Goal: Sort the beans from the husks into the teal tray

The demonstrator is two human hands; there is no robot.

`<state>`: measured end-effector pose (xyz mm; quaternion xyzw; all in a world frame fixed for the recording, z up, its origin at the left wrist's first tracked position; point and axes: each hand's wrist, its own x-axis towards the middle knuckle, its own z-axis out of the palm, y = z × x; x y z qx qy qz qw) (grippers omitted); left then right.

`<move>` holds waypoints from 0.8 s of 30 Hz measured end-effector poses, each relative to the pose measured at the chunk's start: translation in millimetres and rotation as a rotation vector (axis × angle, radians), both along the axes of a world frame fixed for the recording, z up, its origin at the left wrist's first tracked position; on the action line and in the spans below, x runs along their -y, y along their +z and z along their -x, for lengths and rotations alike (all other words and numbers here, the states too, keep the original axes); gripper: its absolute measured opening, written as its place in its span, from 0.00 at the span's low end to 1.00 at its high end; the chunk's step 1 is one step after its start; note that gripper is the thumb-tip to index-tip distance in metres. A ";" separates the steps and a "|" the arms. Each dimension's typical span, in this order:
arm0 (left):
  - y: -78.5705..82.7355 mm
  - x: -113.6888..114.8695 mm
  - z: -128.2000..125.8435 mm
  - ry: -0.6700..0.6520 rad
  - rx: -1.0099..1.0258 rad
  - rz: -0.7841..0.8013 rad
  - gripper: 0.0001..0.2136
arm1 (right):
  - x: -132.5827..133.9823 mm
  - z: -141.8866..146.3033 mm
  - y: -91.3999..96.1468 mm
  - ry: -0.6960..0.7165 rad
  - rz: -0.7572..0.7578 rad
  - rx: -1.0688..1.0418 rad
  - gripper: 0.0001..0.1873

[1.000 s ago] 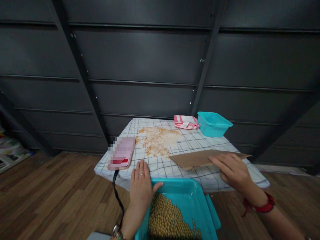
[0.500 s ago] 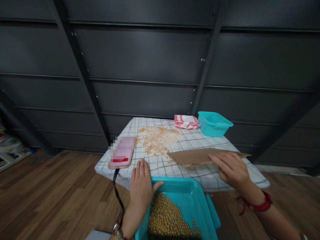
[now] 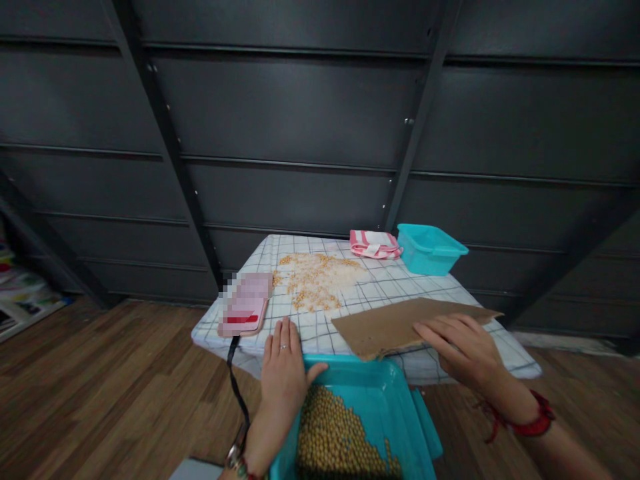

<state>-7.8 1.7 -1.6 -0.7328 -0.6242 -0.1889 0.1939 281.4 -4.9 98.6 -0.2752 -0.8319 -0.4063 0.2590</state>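
Observation:
My right hand (image 3: 463, 350) grips a flat piece of brown cardboard (image 3: 395, 325) by its right part. The cardboard lies tilted over the front of the table, its near edge at the rim of a teal tub (image 3: 357, 363). My left hand (image 3: 284, 367) rests flat with fingers stretched on the cloth's front edge, thumb over the tub's rim. Yellow soybeans (image 3: 335, 430) fill the left and near part of the tub. Farther back on the cloth, more soybeans lie mixed with white grains (image 3: 320, 280) in a loose patch.
A checked white cloth (image 3: 385, 288) covers the table. A pink phone (image 3: 247, 303) lies at the left, with a black strap (image 3: 233, 380) hanging down. A folded pink-and-white towel (image 3: 375, 245) and a second teal tub (image 3: 431, 250) stand at the back right. Dark panels rise behind.
The cardboard has come toward me and tipped, its near edge now at the tub's rim. The few beans beside it on the cloth are gone from there. My left hand stays put.

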 end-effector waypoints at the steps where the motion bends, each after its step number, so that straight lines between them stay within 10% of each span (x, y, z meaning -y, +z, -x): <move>1: -0.3 -0.6 0.0 0.000 -0.001 -0.002 0.40 | 1.3 -1.0 0.2 0.002 0.003 0.003 0.21; 24: -0.6 -3.5 -3.4 0.018 0.008 0.024 0.38 | 9.3 -16.2 -8.7 0.002 0.064 -0.089 0.20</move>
